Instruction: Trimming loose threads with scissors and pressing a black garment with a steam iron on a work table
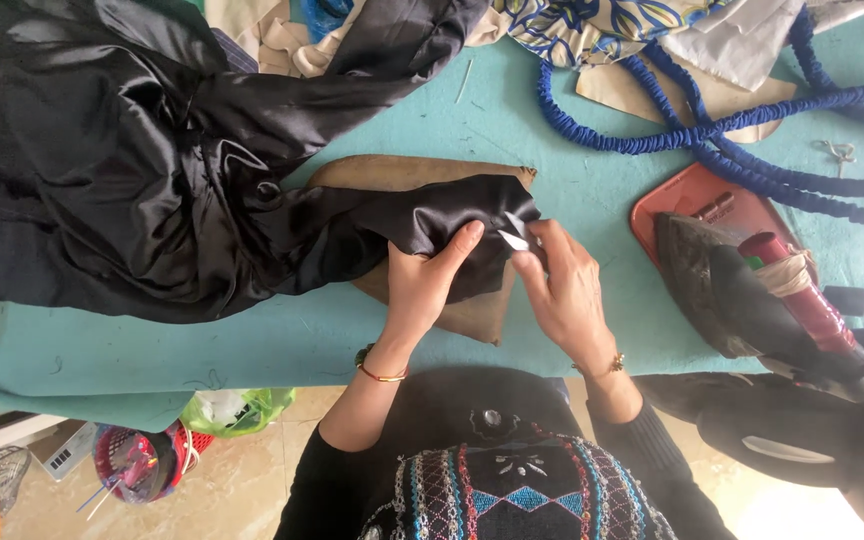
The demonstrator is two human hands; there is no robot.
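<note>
A shiny black satin garment (152, 170) sprawls over the left of the teal table (572, 180), with one end drawn out over a brown cardboard pattern piece (392, 172). My left hand (422, 285) presses and grips that end of the fabric, thumb on top. My right hand (562, 290) pinches the fabric's edge beside it, next to a small white tag or chalk piece (514, 232); which one it is I cannot tell.
A dark flat iron with a red handle (752, 290) rests on a red tray (682, 200) at the right. A ruffled blue cord (712, 130) loops across the back right, near patterned cloth (592, 25) and beige paper pieces. Bags and a basket (142, 465) lie on the floor.
</note>
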